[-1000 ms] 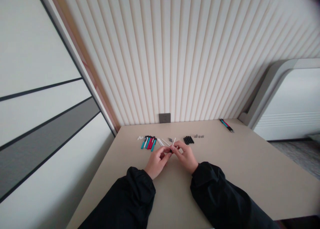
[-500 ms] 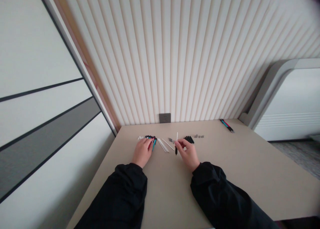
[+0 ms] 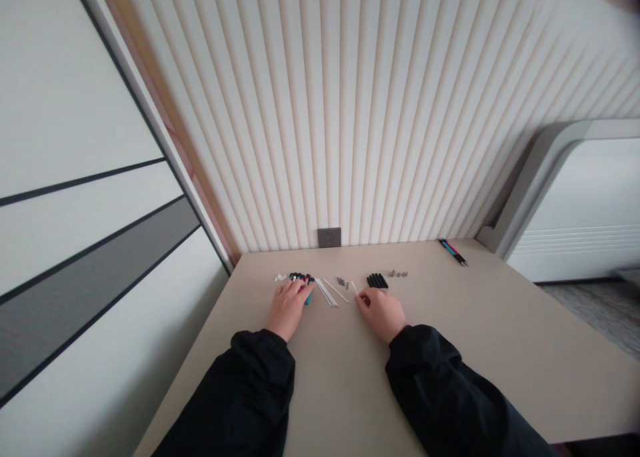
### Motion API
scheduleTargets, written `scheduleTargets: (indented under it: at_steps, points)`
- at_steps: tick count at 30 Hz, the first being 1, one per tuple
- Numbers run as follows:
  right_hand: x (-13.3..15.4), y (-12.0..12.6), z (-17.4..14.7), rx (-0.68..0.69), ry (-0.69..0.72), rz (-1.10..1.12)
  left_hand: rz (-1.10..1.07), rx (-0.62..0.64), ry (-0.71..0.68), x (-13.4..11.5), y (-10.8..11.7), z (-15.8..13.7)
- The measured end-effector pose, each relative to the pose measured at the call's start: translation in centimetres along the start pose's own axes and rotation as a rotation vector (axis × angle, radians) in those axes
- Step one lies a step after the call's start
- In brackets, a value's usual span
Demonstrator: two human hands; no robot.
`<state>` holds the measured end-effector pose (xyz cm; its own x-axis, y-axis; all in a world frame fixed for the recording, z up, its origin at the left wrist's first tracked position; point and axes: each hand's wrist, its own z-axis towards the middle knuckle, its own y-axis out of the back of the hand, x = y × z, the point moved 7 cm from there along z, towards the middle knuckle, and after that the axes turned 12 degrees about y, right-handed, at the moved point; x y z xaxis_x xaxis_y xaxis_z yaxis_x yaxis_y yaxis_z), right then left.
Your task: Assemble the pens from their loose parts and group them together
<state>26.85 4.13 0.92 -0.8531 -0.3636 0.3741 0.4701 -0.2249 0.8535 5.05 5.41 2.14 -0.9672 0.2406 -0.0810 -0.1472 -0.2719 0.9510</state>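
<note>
My left hand [image 3: 286, 308] reaches over a row of pen barrels [image 3: 307, 299] in red and teal with black ends; its fingers are apart and rest on or just above them, partly hiding them. My right hand [image 3: 383, 314] is closed in a pinch around a thin white pen refill [image 3: 355, 287], whose upper end sticks out past the fingers. Whatever is at the refill's lower end is hidden by the hand. Between the hands lie several loose white refills [image 3: 327, 292]. Just beyond my right hand is a row of black pen grips [image 3: 377, 281].
Small white parts [image 3: 281, 278] lie left of the barrels. Small grey pieces, perhaps springs [image 3: 341, 281], lie in the middle, and grey tips [image 3: 398, 274] at the right. Pens [image 3: 454, 252] lie near the table's back right edge. A wall socket [image 3: 329, 237] is behind the table [image 3: 345, 377].
My right hand has moved slightly right and down, tilting the refill; the black piece seen on its lower end is now hidden. My left hand's fingers have spread more over the barrels.
</note>
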Motion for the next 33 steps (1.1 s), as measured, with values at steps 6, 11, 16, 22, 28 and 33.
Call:
scheduleTargets:
  at_steps: [6, 11, 16, 22, 28, 33]
  points:
    - [0.3, -0.3, -0.4, 0.05, 0.009, -0.127, -0.021, 0.047, -0.013, -0.9, -0.1, -0.3]
    - [0.6, -0.5, -0.4, 0.042, 0.0, -0.167, -0.047, 0.043, -0.019, -0.9, 0.1, -0.4]
    - [0.8, -0.5, -0.4, 0.058, -0.013, -0.194, -0.059, 0.044, -0.048, -1.4, -0.4, -0.4]
    - [0.8, -0.4, -0.5, 0.066, -0.024, -0.177, -0.042, -0.025, 0.011, 0.2, 0.3, 0.1]
    - [0.8, 0.0, -0.6, 0.068, -0.015, -0.174, 0.1, -0.061, 0.294, 6.2, 0.7, 1.0]
    - [3.5, 0.9, -0.5, -0.026, 0.14, -0.192, 0.136, -0.06, 0.421, 8.9, 0.2, 1.1]
